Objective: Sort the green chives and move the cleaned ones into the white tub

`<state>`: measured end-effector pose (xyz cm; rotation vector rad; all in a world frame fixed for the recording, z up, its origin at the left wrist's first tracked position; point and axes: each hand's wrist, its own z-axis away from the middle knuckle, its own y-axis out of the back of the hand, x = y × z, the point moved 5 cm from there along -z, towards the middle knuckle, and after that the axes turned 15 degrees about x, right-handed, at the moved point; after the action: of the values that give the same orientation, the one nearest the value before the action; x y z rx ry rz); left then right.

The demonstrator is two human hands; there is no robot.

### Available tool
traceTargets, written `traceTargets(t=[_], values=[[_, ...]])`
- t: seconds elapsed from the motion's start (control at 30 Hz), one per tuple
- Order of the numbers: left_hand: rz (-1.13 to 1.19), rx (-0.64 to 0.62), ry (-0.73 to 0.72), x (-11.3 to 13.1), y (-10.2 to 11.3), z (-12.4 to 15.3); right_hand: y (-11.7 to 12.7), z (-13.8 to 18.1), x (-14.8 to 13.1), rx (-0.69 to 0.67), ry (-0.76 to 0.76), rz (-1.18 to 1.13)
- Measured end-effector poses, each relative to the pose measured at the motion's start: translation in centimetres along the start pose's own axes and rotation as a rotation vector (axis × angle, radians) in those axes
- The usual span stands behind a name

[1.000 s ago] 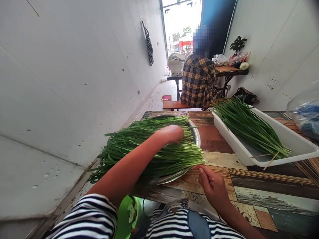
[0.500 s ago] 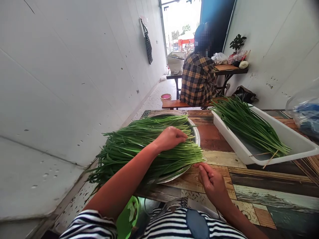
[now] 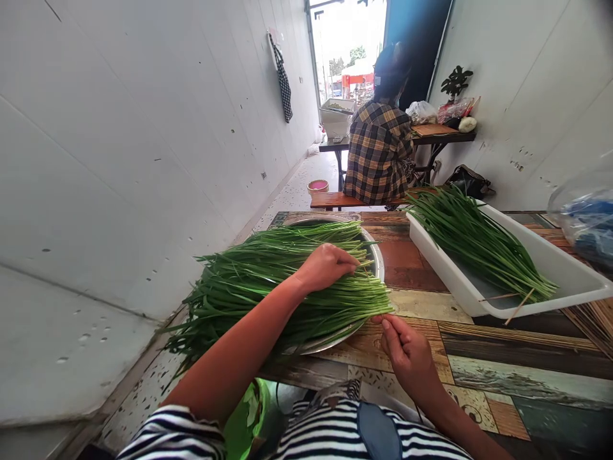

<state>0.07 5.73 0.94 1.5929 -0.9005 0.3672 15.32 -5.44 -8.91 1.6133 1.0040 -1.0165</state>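
Note:
A large heap of green garlic chives point(image 3: 268, 268) lies across a round metal basin point(image 3: 379, 259), pale stem ends to the right and leaves hanging over the left side. My left hand point(image 3: 326, 265) reaches over the heap, its fingers pinched together among the stems. A thin brownish strand shows by those fingertips, too small to name surely. At the near corner of the stem ends my right hand point(image 3: 408, 348) is closed, thumb against forefinger. What lies in that pinch is hidden. Some stems lie between my two hands.
A white tray point(image 3: 443, 281) with more chives and a few straw pieces stands on the wood-patterned table point(image 3: 507, 370). Dry straw point(image 3: 591, 326) lies at the right, below a clear plastic bag point(image 3: 587, 220). A green bin point(image 3: 246, 421) is below. Ahead, a person point(image 3: 378, 150) sits on a bench.
Both hands keep almost the same place and grip. The chives, basin and tray have not visibly moved; the view has shifted very slightly.

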Motion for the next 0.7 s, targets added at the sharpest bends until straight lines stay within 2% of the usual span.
traceTargets(t=[0.17, 0.43, 0.5, 0.6, 0.67, 0.7], values=[[0.008, 0.037, -0.017, -0.1, 0.0, 0.3, 0.1, 0.1, -0.2, 0.008, 0.006, 0.008], [-0.124, 0.122, -0.115, 0.6, -0.1, 1.0, -0.1, 0.0, -0.3, 0.014, -0.017, -0.01], [-0.144, 0.098, -0.193, 1.3, -0.3, 1.4, -0.2, 0.0, -0.3, 0.012, -0.033, -0.022], [-0.178, -0.037, -0.361, 2.4, -0.5, 2.2, -0.2, -0.1, -0.2, 0.013, -0.04, -0.029], [-0.234, -0.109, -0.404, 2.5, -0.3, 2.2, -0.2, -0.2, -0.1, 0.006, -0.032, -0.027], [-0.278, -0.104, -0.39, 2.2, 0.1, 1.9, -0.2, -0.3, 0.0, 0.002, -0.029, -0.026]])
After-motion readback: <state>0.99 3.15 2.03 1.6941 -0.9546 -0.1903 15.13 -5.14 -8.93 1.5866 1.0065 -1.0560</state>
